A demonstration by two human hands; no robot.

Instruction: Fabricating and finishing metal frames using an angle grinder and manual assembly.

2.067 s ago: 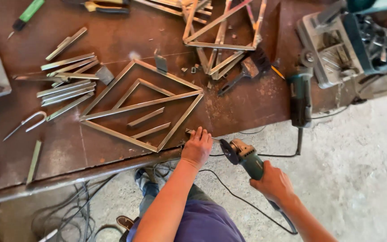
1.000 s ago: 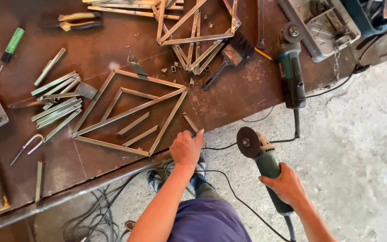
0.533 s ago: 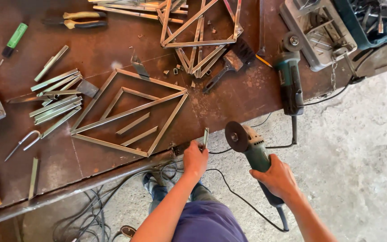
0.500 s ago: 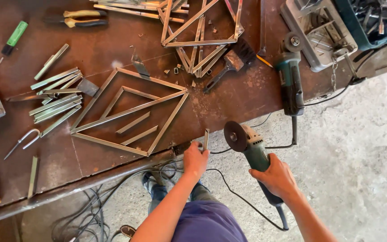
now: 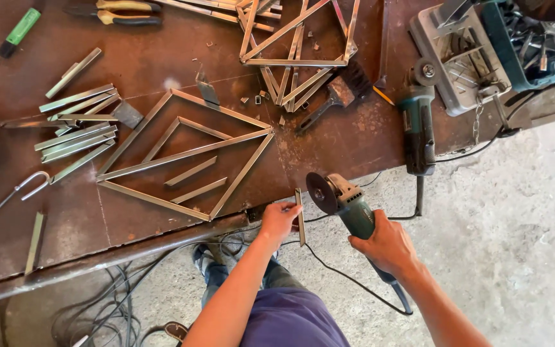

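Far left on the rusty brown workbench [image 5: 162, 71] lie a bundle of cut metal strips [image 5: 75, 132] and a bent wire hook [image 5: 24, 186], and nearer the middle a diamond-shaped metal frame [image 5: 184, 154] rests flat, well clear of the bench edge. Just off that edge, the left hand [image 5: 279, 220] pinches a short metal strip [image 5: 300, 215] near its middle, fingers closed on it, holding it upright in the air in front of the bench. The strip looks thin, stiff and light, likely sharp at its cut ends, so a grip low on its length keeps fingers away from the disc. Just beside it, the right hand [image 5: 387, 244] is wrapped around the body of a green angle grinder [image 5: 345, 202], its disc close to the strip's upper end. A second grinder [image 5: 417, 125] lies on the bench further right, its cord trailing near the hands.
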